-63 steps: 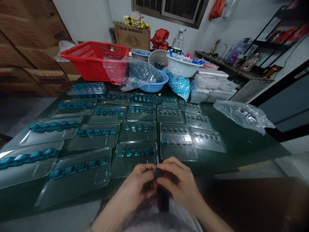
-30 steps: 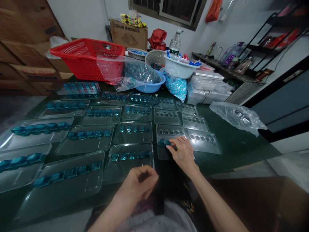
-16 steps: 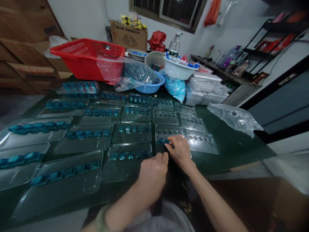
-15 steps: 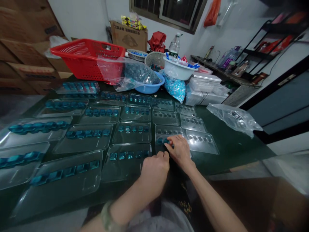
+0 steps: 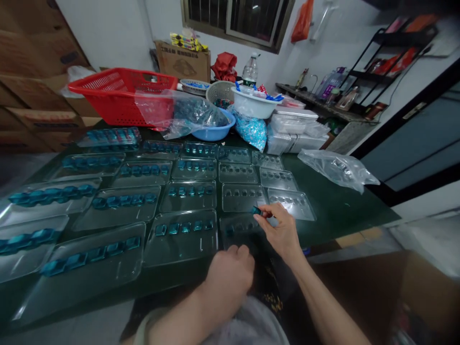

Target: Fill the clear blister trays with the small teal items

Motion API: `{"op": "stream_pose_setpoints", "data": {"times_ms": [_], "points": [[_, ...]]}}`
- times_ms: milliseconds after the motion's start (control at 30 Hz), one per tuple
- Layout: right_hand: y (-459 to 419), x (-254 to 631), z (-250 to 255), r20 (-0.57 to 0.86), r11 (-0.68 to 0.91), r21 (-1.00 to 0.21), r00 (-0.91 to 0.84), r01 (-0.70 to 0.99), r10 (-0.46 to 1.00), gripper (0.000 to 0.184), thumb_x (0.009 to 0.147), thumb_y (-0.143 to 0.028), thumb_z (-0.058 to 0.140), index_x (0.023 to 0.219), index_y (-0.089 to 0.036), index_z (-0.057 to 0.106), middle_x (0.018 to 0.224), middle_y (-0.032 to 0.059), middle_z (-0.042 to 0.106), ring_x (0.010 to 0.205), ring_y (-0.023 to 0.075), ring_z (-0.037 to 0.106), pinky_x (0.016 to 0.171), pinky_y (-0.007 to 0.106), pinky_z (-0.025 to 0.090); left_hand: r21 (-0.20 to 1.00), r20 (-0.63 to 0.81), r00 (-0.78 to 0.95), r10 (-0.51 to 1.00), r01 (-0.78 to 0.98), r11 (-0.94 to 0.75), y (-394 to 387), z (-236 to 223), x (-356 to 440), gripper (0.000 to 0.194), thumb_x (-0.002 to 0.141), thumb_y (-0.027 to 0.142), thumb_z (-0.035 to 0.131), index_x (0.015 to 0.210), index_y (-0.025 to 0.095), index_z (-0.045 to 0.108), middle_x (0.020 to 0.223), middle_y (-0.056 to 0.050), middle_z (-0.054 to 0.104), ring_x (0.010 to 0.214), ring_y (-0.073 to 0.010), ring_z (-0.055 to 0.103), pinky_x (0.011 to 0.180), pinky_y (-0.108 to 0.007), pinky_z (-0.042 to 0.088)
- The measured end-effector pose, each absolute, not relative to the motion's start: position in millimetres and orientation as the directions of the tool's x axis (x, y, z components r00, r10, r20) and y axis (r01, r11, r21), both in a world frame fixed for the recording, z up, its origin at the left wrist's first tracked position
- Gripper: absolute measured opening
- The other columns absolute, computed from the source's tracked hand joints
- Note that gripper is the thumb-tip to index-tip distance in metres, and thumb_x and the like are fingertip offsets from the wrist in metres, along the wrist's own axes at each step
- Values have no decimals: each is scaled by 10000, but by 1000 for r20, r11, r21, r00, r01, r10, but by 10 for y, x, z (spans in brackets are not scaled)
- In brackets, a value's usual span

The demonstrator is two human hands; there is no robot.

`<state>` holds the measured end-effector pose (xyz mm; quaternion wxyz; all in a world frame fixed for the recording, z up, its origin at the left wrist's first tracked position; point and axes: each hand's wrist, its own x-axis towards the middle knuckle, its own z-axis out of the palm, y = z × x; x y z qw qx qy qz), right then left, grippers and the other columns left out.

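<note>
My right hand [image 5: 282, 230] pinches a teal, gem-like plastic piece [image 5: 256, 210] between thumb and fingertips. Beneath and to the left of it lies a clear plastic tray [image 5: 230, 239] with a row of hollows, which look dark. My left hand [image 5: 232, 270] is closed, back upward, near the table's front edge; whatever its fingers hold is hidden. Left of my hands, a clear tray [image 5: 183, 251] carries a row of teal pieces [image 5: 186, 227]. Just behind my right hand, another clear tray [image 5: 242, 205] shows pale hollows without teal pieces.
More trays of teal pieces cover the left of the green table [image 5: 334, 201]. At the back stand a red basket [image 5: 122, 100], a blue basin [image 5: 215, 133], a white basin [image 5: 253, 105] and stacked clear boxes [image 5: 287, 141]. A plastic bag [image 5: 338, 167] lies at right.
My right hand has lifted off the near tray, now showing a teal piece at its fingertips. My left hand has drawn back toward my body. The view has shifted slightly.
</note>
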<state>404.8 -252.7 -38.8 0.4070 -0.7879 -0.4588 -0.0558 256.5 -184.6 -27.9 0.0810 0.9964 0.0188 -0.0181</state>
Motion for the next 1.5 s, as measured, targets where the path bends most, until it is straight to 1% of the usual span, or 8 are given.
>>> {"op": "stream_pose_setpoints", "data": {"times_ms": [600, 900, 967, 1067, 1133, 1200, 1300, 1500], "points": [[-2421, 3861, -597, 292, -288, -335, 390, 897, 873, 142, 772, -255, 538, 890, -224, 611, 774, 23, 592, 779, 179, 473, 685, 299, 316, 228, -46, 990, 134, 141, -963, -1668, -487, 2444, 205, 709, 24, 385, 723, 142, 552, 754, -92, 562, 620, -198, 530, 492, -291, 390], [-2270, 3817, -508, 201, -260, -186, 295, 948, 934, 75, 757, -201, 538, 754, -197, 613, 716, 33, 567, 792, 179, 461, 733, 313, 312, 412, -2, 981, 194, 178, -894, -1642, -503, 2460, 224, 759, 78, 369, 692, 142, 572, 710, -61, 556, 610, -155, 517, 525, -268, 385], [-2267, 3802, -493, 187, -251, -174, 282, 952, 941, 85, 752, -172, 532, 778, -195, 610, 726, 37, 567, 804, 182, 461, 734, 311, 316, 632, -3, 955, 296, 231, -740, -1608, -447, 2437, 165, 771, 170, 424, 738, 154, 585, 719, -40, 558, 635, -141, 520, 569, -260, 394], [-2305, 3809, -470, 186, -252, -196, 288, 948, 939, 215, 726, -128, 546, 924, -204, 579, 764, 24, 577, 822, 183, 464, 758, 323, 312, 956, -207, 866, 455, 278, -94, -1514, -362, 2368, 224, 753, 342, 475, 873, 177, 568, 720, -9, 535, 574, -111, 496, 470, -221, 354], [-2338, 3838, -448, 195, -258, -219, 301, 941, 933, 323, 711, -107, 553, 1016, -211, 538, 790, 17, 581, 824, 181, 465, 772, 331, 308, 922, -358, 815, 457, 230, 312, -1452, -329, 2314, 304, 755, 409, 447, 939, 183, 536, 752, -6, 511, 555, -100, 486, 402, -198, 293], [-2357, 3876, -422, 209, -260, -225, 307, 939, 928, 339, 712, -117, 560, 1032, -225, 532, 809, 16, 578, 833, 181, 462, 769, 330, 307, 846, -437, 774, 457, 182, 500, -1421, -327, 2273, 327, 754, 430, 439, 956, 186, 521, 789, -10, 500, 581, -103, 497, 397, -187, 275], [-2351, 3916, -382, 226, -240, -200, 283, 950, 932, 262, 730, -159, 563, 978, -244, 573, 825, 20, 572, 855, 182, 452, 758, 326, 304, 873, -439, 764, 474, 239, 425, -1462, -375, 2266, 306, 748, 408, 461, 923, 172, 543, 682, 10, 499, 503, -82, 457, 381, -179, 248], [-2304, 3910, -318, 190, -145, -149, 173, 978, 966, 178, 788, -156, 493, 882, -234, 624, 755, 31, 573, 799, 164, 442, 722, 299, 313, 963, -194, 850, 489, 261, -71, -1617, -458, 2366, 330, 765, 359, 440, 982, 154, 583, 632, 6, 560, 452, -87, 443, 433, -208, 343]]}}
